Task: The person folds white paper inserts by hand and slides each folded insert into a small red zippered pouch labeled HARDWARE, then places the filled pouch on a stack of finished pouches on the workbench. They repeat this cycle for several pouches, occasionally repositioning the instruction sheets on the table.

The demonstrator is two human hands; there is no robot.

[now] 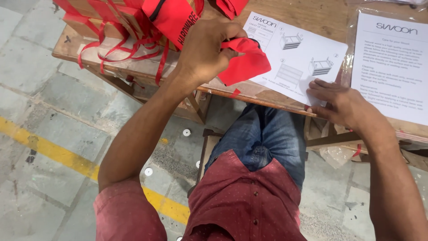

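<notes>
Left hand (203, 53): closed on a red pouch (244, 62), held just above the worktop's near edge
Right hand (341, 103): open, fingers flat on the lower right corner of the sheet (296, 56); grips nothing
Pouch: red fabric, bunched in the fist, its free end over the sheet's left part
Sheet: white instruction leaflet with drawer diagrams, lying flat, its near corner at the worktop edge
Risk, pouch: judged likely to slip from the fist and drop past the edge to the floor, since it hangs right at the lip
Risk, sheet: judged liable to skew or crease if the pouch drags across it while only one corner is pinned
Risk, ribbons: loose red ribbons (129, 49) trail over the edge beside the left wrist; could snag it
Pile: more red pouches (171, 15) heaped at the far left, touching the ribbons
Second sheet (390, 67): white, in a clear sleeve, just right of the first
Worktop (321, 15): bare scuffed wood, worn near edge
Floor (35, 58): grey stone slabs, a yellow painted line (49, 149) running diagonally, small white discs scattered
</notes>
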